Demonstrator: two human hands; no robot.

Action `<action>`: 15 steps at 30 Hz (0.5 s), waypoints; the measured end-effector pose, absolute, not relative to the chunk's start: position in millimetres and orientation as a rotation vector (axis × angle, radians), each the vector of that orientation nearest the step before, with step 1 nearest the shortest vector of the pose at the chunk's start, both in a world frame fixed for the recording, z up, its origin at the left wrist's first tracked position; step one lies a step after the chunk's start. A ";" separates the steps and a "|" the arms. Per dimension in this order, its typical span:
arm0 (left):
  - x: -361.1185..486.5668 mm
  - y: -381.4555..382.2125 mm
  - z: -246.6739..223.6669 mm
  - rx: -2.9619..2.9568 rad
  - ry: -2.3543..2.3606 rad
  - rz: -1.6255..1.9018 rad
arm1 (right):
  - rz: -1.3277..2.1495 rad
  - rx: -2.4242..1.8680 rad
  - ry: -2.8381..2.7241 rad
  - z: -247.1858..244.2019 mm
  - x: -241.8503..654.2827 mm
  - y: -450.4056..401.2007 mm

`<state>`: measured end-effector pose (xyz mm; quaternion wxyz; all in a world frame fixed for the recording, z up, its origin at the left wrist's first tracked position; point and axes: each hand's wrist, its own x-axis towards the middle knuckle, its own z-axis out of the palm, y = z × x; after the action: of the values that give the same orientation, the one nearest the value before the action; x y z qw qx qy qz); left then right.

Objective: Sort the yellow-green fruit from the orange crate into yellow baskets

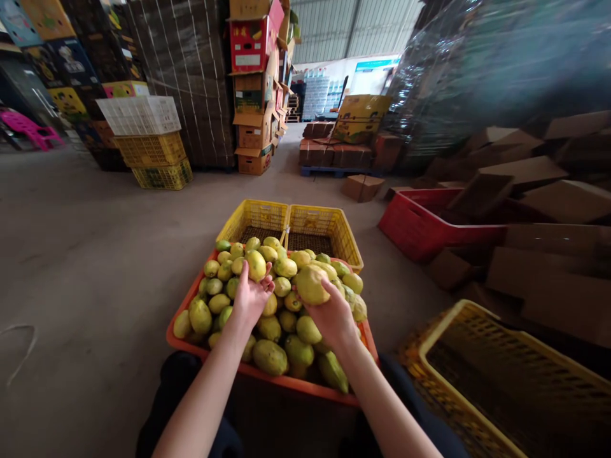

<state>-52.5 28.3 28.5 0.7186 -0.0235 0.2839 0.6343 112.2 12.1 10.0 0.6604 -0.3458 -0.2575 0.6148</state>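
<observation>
Head view: the left hand (252, 296) and right hand (328, 308) are above an orange crate (298, 384) heaped with green and yellow fruit (270, 357). The right hand's thumb and fingers are clamped on a large yellow fruit (312, 284), raised over the right half of the orange crate. The left hand is turned palm up, its thumb and fingers apart, with a smaller yellow-green fruit (256, 266) between them, over the far part of the orange crate; whether they grip it, I cannot tell.

Just beyond the orange crate, two yellow crates (346, 236) stand side by side, their visible floors bare. To its right, near the wearer, is another yellow crate (442, 331); farther off on that side are a red crate (413, 235) and a pile of cardboard boxes (548, 261).

Well beyond the orange crate, to the left, a white crate (143, 116) sits on two stacked yellow ones. Straight beyond it rises a column of printed cartons (251, 92), and a blue pallet (329, 172) with brown and yellow boxes (360, 119) lies beyond and to the right.
</observation>
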 end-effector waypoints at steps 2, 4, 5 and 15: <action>-58.0 27.5 32.3 -0.093 0.628 1.422 | 1.428 -0.840 -0.442 13.4 119.2 14.5; -61.4 26.8 34.4 -0.147 0.664 1.444 | 1.447 -0.869 -0.349 17.1 125.2 14.5; -62.4 26.5 34.5 -0.163 0.694 1.448 | 1.458 -0.867 -0.331 18.8 127.7 14.1; -56.9 16.9 24.0 0.071 0.872 1.212 | 1.620 -0.955 -0.162 31.9 122.3 4.1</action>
<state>-56.9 16.9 24.0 0.7334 0.0321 0.3966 0.5511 122.3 4.1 31.9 0.5868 -0.4096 -0.0695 0.6950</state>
